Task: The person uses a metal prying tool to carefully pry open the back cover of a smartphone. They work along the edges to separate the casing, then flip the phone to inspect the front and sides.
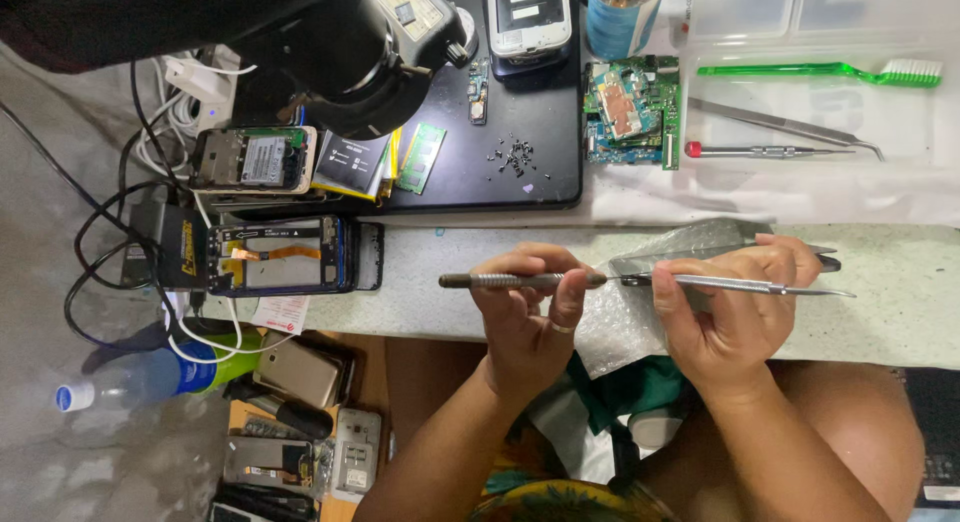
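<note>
Over the speckled grey worktop [900,312], beside the opened blue phone [285,255], the left hand [530,312] pinches a knurled metal tool handle [500,280]. The right hand [735,302] grips slim steel tweezers [750,285] above clear bubble wrap [625,332]. Apparently tools meet tip to tip, needing steady alignment.

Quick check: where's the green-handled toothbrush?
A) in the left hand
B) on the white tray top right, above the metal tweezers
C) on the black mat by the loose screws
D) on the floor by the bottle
B: the green-handled toothbrush lies untouched on the white tray, above the metal tweezers, far from both hands.
</note>
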